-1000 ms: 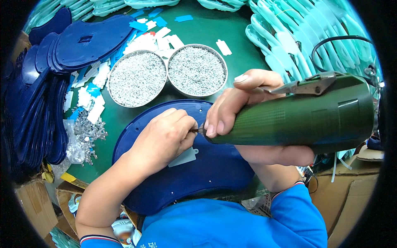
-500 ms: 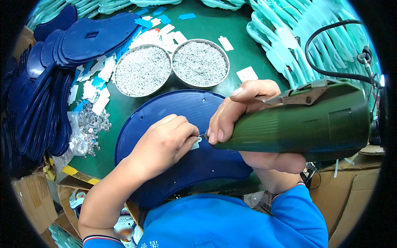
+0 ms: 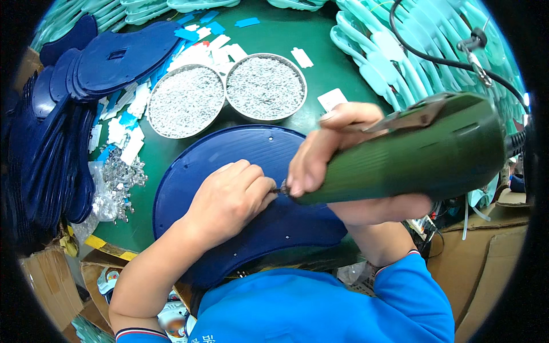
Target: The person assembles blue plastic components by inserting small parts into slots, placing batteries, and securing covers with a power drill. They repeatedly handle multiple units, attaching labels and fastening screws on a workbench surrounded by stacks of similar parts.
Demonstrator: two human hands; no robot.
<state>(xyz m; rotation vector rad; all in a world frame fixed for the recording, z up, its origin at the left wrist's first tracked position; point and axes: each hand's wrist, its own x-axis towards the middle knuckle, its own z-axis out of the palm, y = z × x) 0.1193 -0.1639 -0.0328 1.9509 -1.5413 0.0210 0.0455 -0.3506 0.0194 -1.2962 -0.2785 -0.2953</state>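
A dark blue curved plastic panel (image 3: 189, 177) lies flat on the green table in front of me. Above it, my right hand (image 3: 343, 166) grips a green electric screwdriver (image 3: 406, 151), held tilted with its tip toward the left. My left hand (image 3: 231, 197) is over the panel's middle, thumb and fingers pinched together at the screwdriver's dark bit (image 3: 281, 190). Whatever small part is between those fingertips is hidden. Small screws or holes show as bright dots on the panel.
Two round bowls (image 3: 186, 102) (image 3: 266, 87) of small screws stand beyond the panel. Stacked dark blue panels (image 3: 126, 57) fill the left, beside loose metal parts (image 3: 123, 177). White and blue pieces (image 3: 137, 103) are scattered around. Pale green plastic parts (image 3: 394, 51) and a black cord (image 3: 429, 56) occupy the far right.
The small white tag seen earlier by the left fingertips is out of sight. The screwdriver's rear end has shifted slightly left and up; both hands stay together at the bit.
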